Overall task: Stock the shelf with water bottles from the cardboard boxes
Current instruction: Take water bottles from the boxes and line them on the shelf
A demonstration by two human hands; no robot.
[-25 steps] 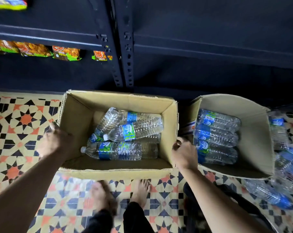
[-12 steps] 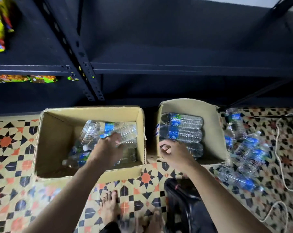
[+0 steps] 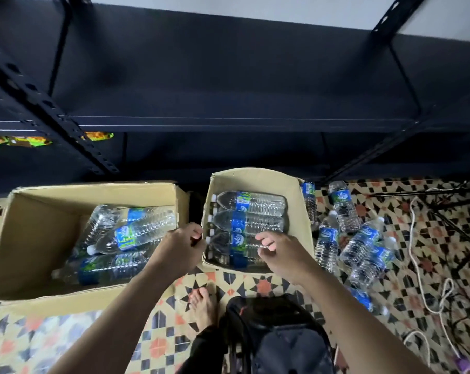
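Two open cardboard boxes stand on the tiled floor in front of the dark metal shelf [image 3: 228, 122]. The large left box [image 3: 93, 186] holds several clear water bottles [image 3: 136, 233] lying loosely. In the smaller right box [image 3: 255, 172] blue-labelled bottles [image 3: 252, 203] lie stacked sideways. My left hand [image 3: 179, 252] is at this box's left wall, its fingers curled over the edge. My right hand [image 3: 282, 252] hovers over the box's near side, with bent, spread fingers touching the nearest bottle [image 3: 239, 247].
Several loose bottles [image 3: 363, 241] lie on the floor right of the small box. A black bag [image 3: 282, 336] sits by my bare foot [image 3: 204, 306]. White cable [image 3: 417, 265] and black stand legs cross the floor at right. Snack packets [image 3: 29, 140] fill the left shelf.
My view swung right and up. My left hand left the large box, where it rested on a bottle, for the small box's left wall. My right hand went over the small box.
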